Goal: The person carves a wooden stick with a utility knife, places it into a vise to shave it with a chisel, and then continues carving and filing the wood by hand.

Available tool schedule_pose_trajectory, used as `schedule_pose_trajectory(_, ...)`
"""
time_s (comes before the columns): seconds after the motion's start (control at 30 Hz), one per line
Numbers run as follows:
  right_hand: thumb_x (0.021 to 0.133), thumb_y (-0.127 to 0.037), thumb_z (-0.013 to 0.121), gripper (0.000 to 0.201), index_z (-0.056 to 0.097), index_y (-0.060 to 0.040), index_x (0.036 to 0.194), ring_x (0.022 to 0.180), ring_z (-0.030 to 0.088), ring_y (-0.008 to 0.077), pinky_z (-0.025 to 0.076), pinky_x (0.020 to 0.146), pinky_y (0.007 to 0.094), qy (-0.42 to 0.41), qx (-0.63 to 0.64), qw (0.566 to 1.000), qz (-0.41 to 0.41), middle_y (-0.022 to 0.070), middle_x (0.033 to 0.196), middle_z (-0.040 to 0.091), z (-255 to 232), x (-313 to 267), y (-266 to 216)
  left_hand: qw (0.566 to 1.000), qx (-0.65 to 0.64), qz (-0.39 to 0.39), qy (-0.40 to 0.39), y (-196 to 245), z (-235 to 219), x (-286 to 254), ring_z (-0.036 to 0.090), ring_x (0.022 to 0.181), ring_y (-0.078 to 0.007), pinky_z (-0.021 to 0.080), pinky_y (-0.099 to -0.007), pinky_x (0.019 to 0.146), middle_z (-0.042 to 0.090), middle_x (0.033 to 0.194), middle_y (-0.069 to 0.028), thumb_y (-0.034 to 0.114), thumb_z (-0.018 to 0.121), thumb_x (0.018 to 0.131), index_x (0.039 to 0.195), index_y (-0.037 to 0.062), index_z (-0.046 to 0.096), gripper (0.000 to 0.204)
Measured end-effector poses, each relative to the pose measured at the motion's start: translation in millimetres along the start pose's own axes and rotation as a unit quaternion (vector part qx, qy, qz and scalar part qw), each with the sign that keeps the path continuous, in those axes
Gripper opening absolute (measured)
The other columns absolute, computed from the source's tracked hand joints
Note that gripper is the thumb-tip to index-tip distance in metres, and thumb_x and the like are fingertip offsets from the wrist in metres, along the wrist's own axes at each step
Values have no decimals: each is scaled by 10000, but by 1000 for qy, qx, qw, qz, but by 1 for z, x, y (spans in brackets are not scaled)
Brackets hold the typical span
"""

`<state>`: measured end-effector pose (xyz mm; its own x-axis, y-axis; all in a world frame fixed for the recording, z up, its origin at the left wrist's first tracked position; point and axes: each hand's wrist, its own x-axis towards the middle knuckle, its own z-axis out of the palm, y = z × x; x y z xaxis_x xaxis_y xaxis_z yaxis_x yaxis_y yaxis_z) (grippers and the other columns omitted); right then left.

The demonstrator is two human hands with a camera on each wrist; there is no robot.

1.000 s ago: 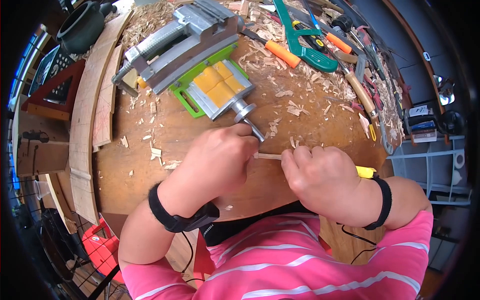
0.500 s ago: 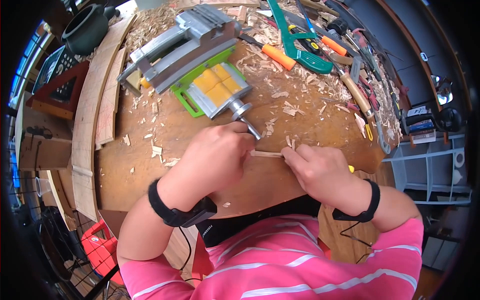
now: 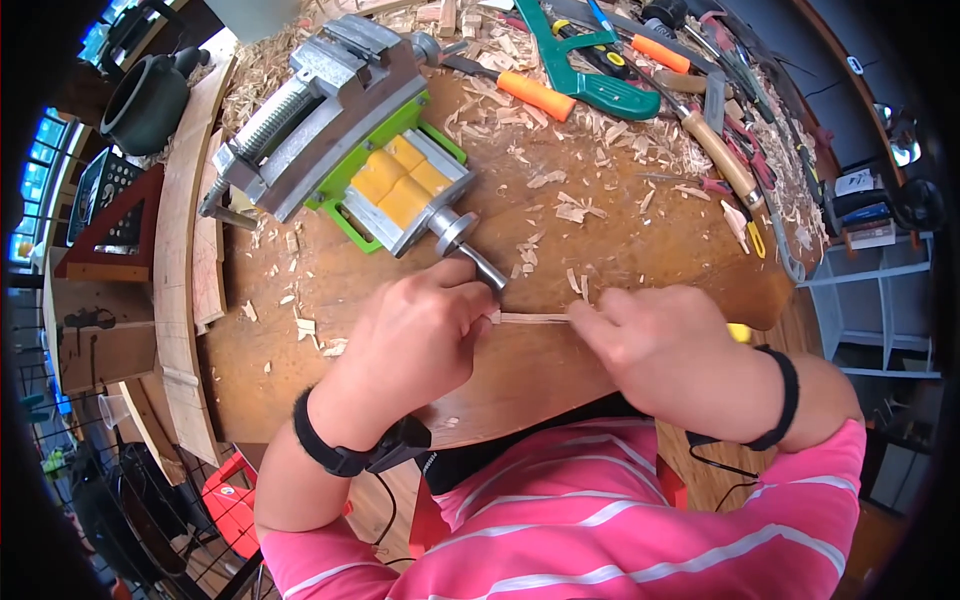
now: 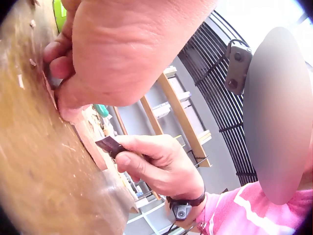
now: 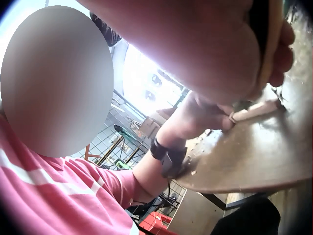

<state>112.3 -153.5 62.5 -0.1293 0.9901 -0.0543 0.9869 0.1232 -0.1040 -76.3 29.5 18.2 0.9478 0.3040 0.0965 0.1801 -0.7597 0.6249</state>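
Note:
In the head view my left hand pinches the left end of a thin wooden strip, close beside the vise's steel handle bar. My right hand stands at the strip's other end, gripping a knife whose yellow handle end shows behind the wrist. From the left wrist view, the knife's dark blade sticks out past the right thumb and forefinger, right at the pale strip. The right wrist view shows the strip low over the tabletop, its end in the left fingertips.
A metal vise with a green and yellow part stands ahead of the left hand. Orange-handled tools, a green saw handle and a wooden-handled tool lie among shavings at back right. Long boards line the left edge.
My hands have drawn slightly apart, so more of the strip shows between them. The right hand has shifted right from half a second ago. The head view has turned a little.

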Motion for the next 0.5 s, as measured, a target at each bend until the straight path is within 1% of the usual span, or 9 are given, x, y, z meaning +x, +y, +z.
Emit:
schedule_pose_trajectory(0.07, 792, -122, 671, 299, 703, -44, 1079, 659, 701, 251, 553, 575, 369, -66, -44, 997, 24, 73, 804, 647, -14, -7, 9, 1000, 10, 0, -3, 0, 0, -1, 692, 801, -362, 557, -441, 710, 678, 890, -130, -24, 757, 764, 885, 40, 734, 138)
schedule_pose_trajectory(0.1, 784, -127, 673, 317, 707, -42, 1088, 672, 695, 234, 541, 573, 359, -22, -32, 999, 29, 66, 804, 639, -10, -11, 12, 1000, 6, -1, -1, -1, 1, -1, 692, 801, -362, 557, -441, 710, 678, 890, -130, -24, 757, 764, 885, 40, 734, 138)
schedule_pose_trajectory(0.13, 784, -127, 673, 317, 707, -42, 1088, 672, 695, 234, 541, 573, 359, -25, -33, 999, 33, 66, 804, 639, -9, -13, 10, 1000, 8, -1, -12, 0, 0, -1, 691, 802, -365, 556, -443, 710, 675, 888, -130, -27, 754, 765, 890, 40, 733, 143)
schedule_pose_trajectory(0.2, 789, -122, 672, 331, 710, -38, 1108, 684, 684, 218, 529, 577, 346, 25, -24, 999, 6, 58, 809, 627, -7, -13, 4, 1000, 12, 5, -23, 0, 0, 2, 690, 803, -367, 555, -445, 710, 673, 886, -131, -29, 751, 766, 895, 40, 733, 148)
schedule_pose_trajectory(0.33, 799, -120, 672, 344, 711, -36, 1131, 692, 674, 215, 522, 582, 342, 28, -30, 999, 12, 52, 817, 618, 7, -8, 4, 1000, 7, -2, -9, 0, 0, 0, 689, 807, -369, 553, -448, 713, 675, 880, -132, -35, 752, 763, 897, 41, 734, 155)
schedule_pose_trajectory(0.5, 815, -117, 668, 341, 709, -40, 1145, 698, 682, 215, 526, 586, 342, 32, -9, 999, 19, 52, 817, 623, 10, -11, 4, 1000, -10, 8, -3, -1, -1, 2, 691, 810, -369, 554, -446, 720, 680, 880, -133, -37, 755, 763, 900, 42, 741, 159)
